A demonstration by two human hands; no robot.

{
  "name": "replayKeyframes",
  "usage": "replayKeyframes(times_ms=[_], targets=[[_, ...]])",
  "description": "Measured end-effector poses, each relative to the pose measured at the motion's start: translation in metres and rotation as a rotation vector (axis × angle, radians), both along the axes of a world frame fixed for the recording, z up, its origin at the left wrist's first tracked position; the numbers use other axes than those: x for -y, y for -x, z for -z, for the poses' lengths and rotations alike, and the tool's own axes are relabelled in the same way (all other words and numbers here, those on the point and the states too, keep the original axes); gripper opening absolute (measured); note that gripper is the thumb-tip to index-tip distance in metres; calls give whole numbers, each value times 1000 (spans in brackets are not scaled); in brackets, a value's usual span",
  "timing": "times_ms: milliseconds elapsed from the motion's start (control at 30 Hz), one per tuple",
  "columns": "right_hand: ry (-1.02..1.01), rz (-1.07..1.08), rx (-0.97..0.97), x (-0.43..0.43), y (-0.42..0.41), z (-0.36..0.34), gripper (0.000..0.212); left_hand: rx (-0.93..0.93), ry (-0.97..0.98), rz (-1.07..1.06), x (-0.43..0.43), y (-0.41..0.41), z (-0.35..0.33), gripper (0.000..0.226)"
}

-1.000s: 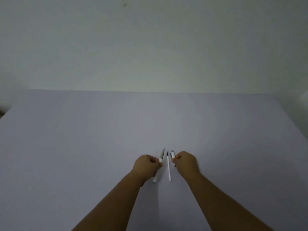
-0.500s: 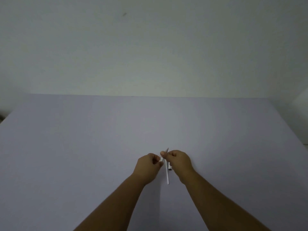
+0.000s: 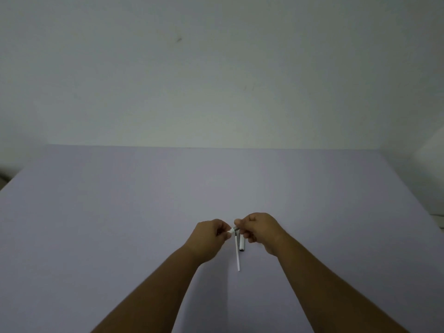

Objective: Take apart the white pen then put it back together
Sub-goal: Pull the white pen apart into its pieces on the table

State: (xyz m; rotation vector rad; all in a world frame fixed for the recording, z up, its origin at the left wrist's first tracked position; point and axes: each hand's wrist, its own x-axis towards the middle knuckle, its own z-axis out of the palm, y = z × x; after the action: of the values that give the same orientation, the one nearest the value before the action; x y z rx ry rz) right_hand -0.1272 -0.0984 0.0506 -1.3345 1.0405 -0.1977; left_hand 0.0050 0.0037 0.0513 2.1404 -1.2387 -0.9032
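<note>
My left hand (image 3: 211, 234) pinches the white pen barrel (image 3: 231, 230), of which only a short white end shows past the fingers. My right hand (image 3: 259, 228) meets it from the right and grips the grey tip piece (image 3: 236, 228) at that end. Both hands hover just above the table, close together. Below them a thin white refill (image 3: 237, 254) lies on the table, pointing toward me. Beside it, partly under my right hand, lies the white cap (image 3: 242, 245) with a dark end.
The table (image 3: 120, 212) is a wide pale lilac surface, with its far edge against a plain wall. Its left and right edges slant in at the sides.
My hands have come together from apart. The barrel in my left hand has swung from pointing away to lying crosswise. My right hand left the cap on the table and took the grey tip.
</note>
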Motion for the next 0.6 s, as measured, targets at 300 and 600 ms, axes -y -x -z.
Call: replayKeyframes(times_ms=[300,600], targets=[[57,-101,-46,4,3,-4,14,118,-7,91,0,-5,-3,21],[96,-142,-97,6,3,-6,18,181,-5,139,4,-4,-5,23]])
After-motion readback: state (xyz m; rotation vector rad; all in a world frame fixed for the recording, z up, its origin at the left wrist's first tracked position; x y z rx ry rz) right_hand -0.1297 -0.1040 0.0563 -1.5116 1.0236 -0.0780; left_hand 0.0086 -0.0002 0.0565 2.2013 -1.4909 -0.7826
